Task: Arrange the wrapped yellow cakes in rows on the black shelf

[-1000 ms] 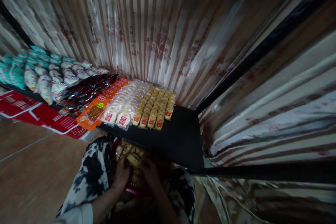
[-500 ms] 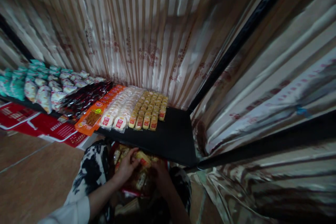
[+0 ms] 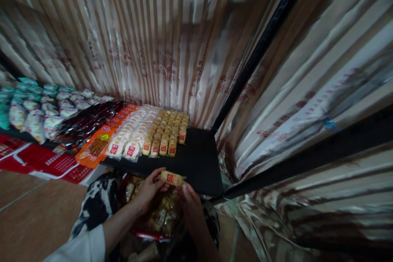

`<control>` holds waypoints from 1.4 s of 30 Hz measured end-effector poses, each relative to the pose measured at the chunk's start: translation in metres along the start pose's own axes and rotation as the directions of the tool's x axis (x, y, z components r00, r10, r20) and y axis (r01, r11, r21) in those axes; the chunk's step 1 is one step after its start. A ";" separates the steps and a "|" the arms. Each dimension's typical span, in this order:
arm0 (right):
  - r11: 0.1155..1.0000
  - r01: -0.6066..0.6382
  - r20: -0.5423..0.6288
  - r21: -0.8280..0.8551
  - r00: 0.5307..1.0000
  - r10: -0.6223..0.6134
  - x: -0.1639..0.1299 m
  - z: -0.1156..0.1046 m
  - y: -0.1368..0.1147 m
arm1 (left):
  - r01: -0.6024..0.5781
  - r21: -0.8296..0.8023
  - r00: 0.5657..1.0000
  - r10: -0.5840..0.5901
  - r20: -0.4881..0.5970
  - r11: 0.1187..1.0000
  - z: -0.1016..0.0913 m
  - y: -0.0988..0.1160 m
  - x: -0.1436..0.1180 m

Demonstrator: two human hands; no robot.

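Note:
Between my two hands is a small yellow wrapped snack cake (image 3: pixel 172 178) with a red label facing up. My left hand (image 3: pixel 150 188) grips its left end, and my right hand (image 3: pixel 190 200) pinches the right end of the wrapper. Below them, a red-rimmed container (image 3: pixel 150 236) between my knees holds several more wrapped snacks (image 3: pixel 161 217), dim and partly hidden by my forearms. Just ahead, rows of matching yellow packs (image 3: pixel 164 143) stand on a black shelf (image 3: pixel 196 159).
Left of the yellow packs lie round white wrapped crackers (image 3: pixel 132 149), orange packets (image 3: pixel 95 147), dark shiny packets (image 3: pixel 89 118) and white-and-green bags (image 3: pixel 37 123). Red boxes (image 3: pixel 46 159) sit under the shelf's left part. A black post (image 3: pixel 260 49) and striped sheeting (image 3: pixel 147 41) stand behind.
Both hands have risen out of the container with the snack cake, up to the shelf's front edge. The view has shifted slightly, moving the shelf goods leftward.

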State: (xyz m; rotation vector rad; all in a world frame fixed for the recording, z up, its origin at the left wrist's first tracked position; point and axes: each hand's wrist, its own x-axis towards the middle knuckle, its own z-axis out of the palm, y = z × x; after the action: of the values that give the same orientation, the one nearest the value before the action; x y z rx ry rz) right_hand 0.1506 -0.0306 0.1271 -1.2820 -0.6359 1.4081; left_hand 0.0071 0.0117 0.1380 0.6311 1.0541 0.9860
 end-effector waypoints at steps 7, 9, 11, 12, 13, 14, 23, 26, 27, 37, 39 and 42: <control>0.981 0.176 -0.010 -0.081 0.984 -0.177 0.039 0.006 -0.016 | 0.080 -0.181 0.997 -0.081 0.003 0.980 0.042 -0.006 0.012; 0.965 0.210 -0.058 -0.159 0.973 -0.222 0.053 0.004 -0.017 | 0.066 -0.208 0.997 -0.072 -0.022 0.976 0.055 -0.006 0.019; 0.924 0.261 -0.109 -0.280 0.947 -0.301 0.068 -0.001 -0.020 | 0.067 -0.195 0.995 -0.079 -0.056 0.978 0.065 -0.006 0.028; 0.890 0.286 -0.129 -0.356 0.928 -0.350 0.076 -0.004 -0.023 | 0.075 -0.174 0.992 -0.091 -0.083 0.982 0.069 -0.005 0.033; 0.847 0.307 -0.138 -0.435 0.906 -0.400 0.085 -0.007 -0.027 | 0.090 -0.146 0.988 -0.107 -0.114 0.985 0.072 -0.006 0.037; 0.794 0.323 -0.134 -0.514 0.885 -0.447 0.094 -0.009 -0.031 | 0.105 -0.112 0.982 -0.121 -0.146 0.988 0.075 -0.006 0.041; 0.402 0.310 0.048 -0.861 0.838 -0.543 0.156 -0.002 -0.047 | 0.016 -0.009 0.990 -0.017 -0.140 1.000 0.091 -0.005 0.074; 0.414 0.309 0.040 -0.856 0.838 -0.544 0.167 0.004 -0.046 | -0.022 -0.053 0.996 0.017 -0.092 0.998 0.093 -0.003 0.085; 0.426 0.318 0.039 -0.847 0.836 -0.547 0.170 0.005 -0.046 | -0.029 -0.056 0.996 0.024 -0.082 0.998 0.093 -0.004 0.089; 0.579 0.409 0.007 -0.705 0.820 -0.572 0.180 0.007 -0.035 | -0.084 0.044 0.993 0.088 -0.080 0.995 0.089 -0.001 0.098; 0.596 0.426 0.003 -0.681 0.816 -0.579 0.182 0.007 -0.032 | -0.108 0.070 0.990 0.114 -0.081 0.992 0.088 -0.001 0.099; 0.586 0.469 0.045 -0.661 0.804 -0.593 0.185 0.008 -0.029 | -0.133 0.097 0.987 0.141 -0.079 0.986 0.088 -0.004 0.101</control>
State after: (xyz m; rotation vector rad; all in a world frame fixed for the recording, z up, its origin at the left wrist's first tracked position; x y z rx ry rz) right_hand 0.1821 0.1507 0.0904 -1.5392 -1.3399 0.5409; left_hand 0.1049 0.1020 0.1269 0.7496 1.1482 1.0975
